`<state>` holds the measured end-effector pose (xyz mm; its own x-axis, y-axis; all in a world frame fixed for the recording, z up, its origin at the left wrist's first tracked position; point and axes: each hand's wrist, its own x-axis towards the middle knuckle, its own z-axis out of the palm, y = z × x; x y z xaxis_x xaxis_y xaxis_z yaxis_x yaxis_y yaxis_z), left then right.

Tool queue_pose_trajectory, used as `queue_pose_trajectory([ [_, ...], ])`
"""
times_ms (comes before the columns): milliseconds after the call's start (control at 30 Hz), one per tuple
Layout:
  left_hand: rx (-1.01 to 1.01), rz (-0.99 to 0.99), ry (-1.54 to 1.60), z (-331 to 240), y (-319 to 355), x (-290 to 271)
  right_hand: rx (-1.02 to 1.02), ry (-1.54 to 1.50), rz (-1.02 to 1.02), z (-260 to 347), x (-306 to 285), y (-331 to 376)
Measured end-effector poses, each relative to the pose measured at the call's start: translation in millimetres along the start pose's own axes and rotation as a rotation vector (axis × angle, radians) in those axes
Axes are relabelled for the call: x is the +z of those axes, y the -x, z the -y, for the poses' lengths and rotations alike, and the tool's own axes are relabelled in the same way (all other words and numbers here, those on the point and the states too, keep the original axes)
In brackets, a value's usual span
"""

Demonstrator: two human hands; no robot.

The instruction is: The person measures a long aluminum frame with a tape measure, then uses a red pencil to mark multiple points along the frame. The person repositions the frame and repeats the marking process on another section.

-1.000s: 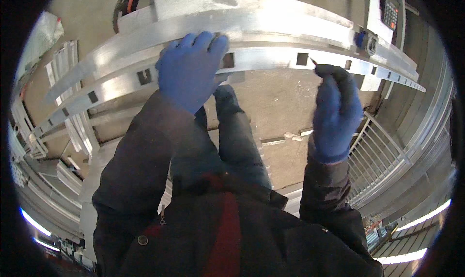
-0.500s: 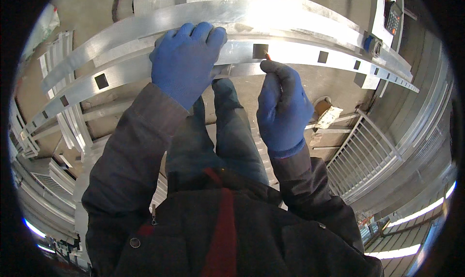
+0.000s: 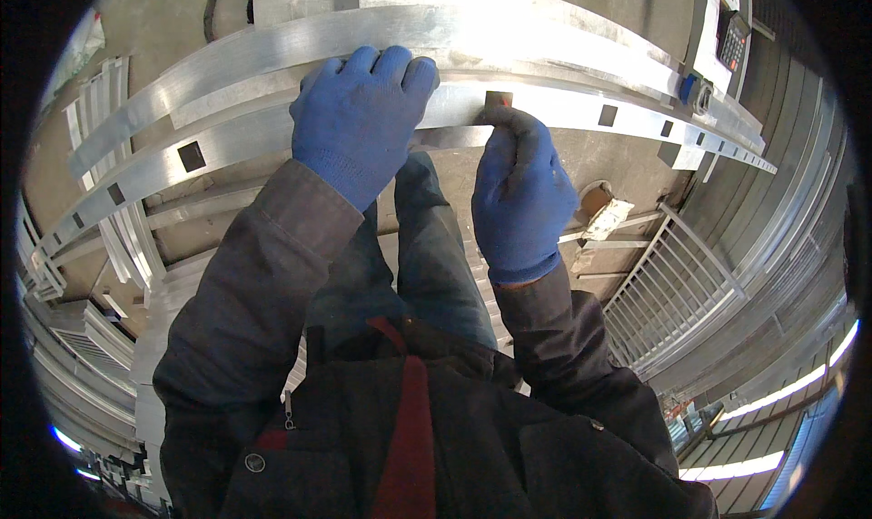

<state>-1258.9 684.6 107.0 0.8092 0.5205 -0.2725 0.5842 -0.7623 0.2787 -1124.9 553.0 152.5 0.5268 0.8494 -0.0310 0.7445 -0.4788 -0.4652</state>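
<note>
A long silver metal bar with square holes runs across in front of me, bowed by the lens. My left hand, in a blue glove, is closed over this bar left of the middle, its fingers over the far edge. My right hand, also gloved, pinches a thin reddish-orange, pencil-like stick at a square hole in the bar. Only a little of that stick shows past the dark fingertips; the rest is hidden in the hand.
Behind the bar lies another wide metal strip. A tape measure rests at its right end, near a calculator. A barred metal frame leans at the right. Loose metal lengths lie at the left.
My right hand has shifted slightly left and its fingertips now cover part of the square hole, with less of the stick showing. The left hand keeps its grip on the bar.
</note>
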Motion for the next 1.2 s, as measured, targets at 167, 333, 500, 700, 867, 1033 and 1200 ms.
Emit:
queue_pose_trajectory([
  [167,0.019,-0.06,0.025,1,0,0,0.036,0.079,0.081,5,-5,-5],
  [333,0.005,-0.044,0.032,1,1,-1,0.069,0.134,0.148,12,-15,-11],
  [500,0.044,-0.15,0.009,4,2,-1,0.076,0.131,0.159,18,-14,-19],
  [700,0.04,-0.162,0.028,3,3,-2,0.07,0.102,0.19,15,-25,-22],
  [867,0.01,-0.029,0.004,3,4,-6,0.152,0.084,0.269,29,-33,-25],
  [1033,-0.001,-0.027,0.094,9,8,-15,0.221,-0.339,0.116,48,-52,-8],
  [1200,0.002,-0.217,0.072,62,62,-28,0.209,-0.389,0.223,70,-35,21],
])
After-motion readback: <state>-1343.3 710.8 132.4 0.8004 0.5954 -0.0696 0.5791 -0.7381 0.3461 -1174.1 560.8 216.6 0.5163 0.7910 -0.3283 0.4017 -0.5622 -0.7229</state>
